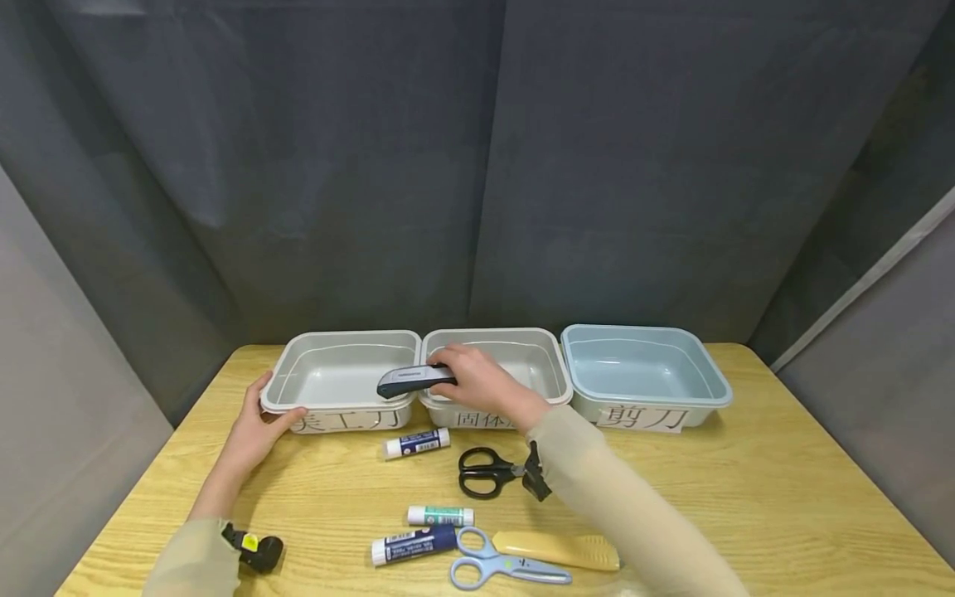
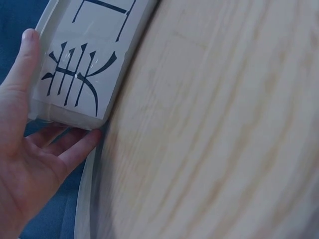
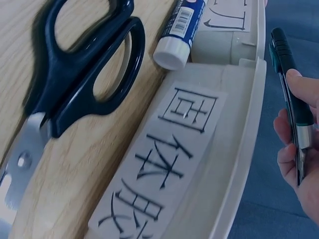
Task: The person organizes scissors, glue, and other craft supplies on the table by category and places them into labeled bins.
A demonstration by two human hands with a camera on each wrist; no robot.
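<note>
Watching this from my end, the biggest thing I've got is a dark curtain [image 1: 336,166] behind the middle gray bin [image 1: 533,365], which I'll use as my landmark. Under that bin is a wood-grain surface [image 1: 806,497]. The left gray bin [image 1: 328,377] sits just left of it, and the blue bin [image 1: 637,373] is right beside it on the other side. All three have paper labels on their fronts. As for the hands, the left hand [image 1: 254,427] is well left of the landmark, gripping the far end of the left gray bin, thumb up by the rim. The right hand [image 1: 481,381] is over the landmark, fingers wrapped around a utility knife [image 1: 414,380] whose front end pokes out past the landmark's left edge. Well in front of the landmark I see the light blue scissors [image 1: 496,564] with a yellow ribbed thing [image 1: 555,550] right by them, and the black scissors [image 1: 506,472] lie nearer to it, partly behind my sleeve. Smallest are the glue sticks: a fat navy one [image 1: 414,545] and a green-labelled one [image 1: 440,516] out front, plus a slimmer navy one [image 1: 418,444] near the landmark's front left corner.
</note>
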